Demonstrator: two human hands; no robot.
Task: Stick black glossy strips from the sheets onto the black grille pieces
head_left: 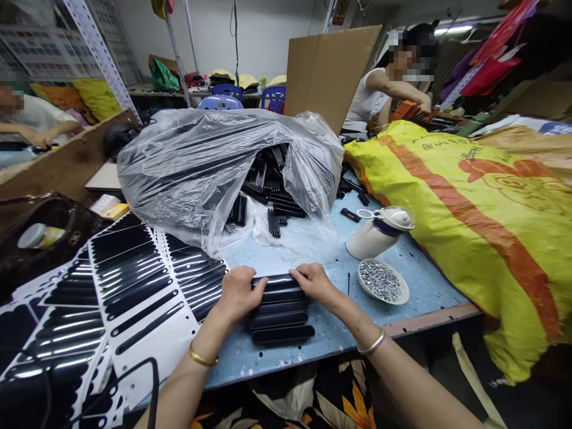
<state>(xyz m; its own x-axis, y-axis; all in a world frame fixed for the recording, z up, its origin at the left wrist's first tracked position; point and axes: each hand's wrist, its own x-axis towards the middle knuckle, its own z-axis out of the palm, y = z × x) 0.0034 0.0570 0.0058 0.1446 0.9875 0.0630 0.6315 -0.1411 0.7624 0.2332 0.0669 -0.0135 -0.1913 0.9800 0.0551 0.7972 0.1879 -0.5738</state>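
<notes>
Several long black strips with rounded ends (pixel 282 320) lie side by side in a row on the blue table (pixel 333 325) in front of me. My left hand (pixel 241 292) is closed on the left end of the farthest strip, thumb on top. At that strip's right end, my right hand (pixel 315 283) pinches with thumb and fingers. Left of my hands, white sheets (pixel 147 325) carry many more glossy black strips. Beyond them, a clear plastic bag (pixel 192 161) spills black toothed plastic pieces (pixel 279 205).
A bowl of small silvery parts (pixel 383 281) and a lidded white cup (pixel 373 235) stand at right. A yellow sack (pixel 482 196) covers the table's right side. A brown bag (pixel 49 238) sits far left. Two people work nearby, one behind a cardboard sheet (pixel 328 74).
</notes>
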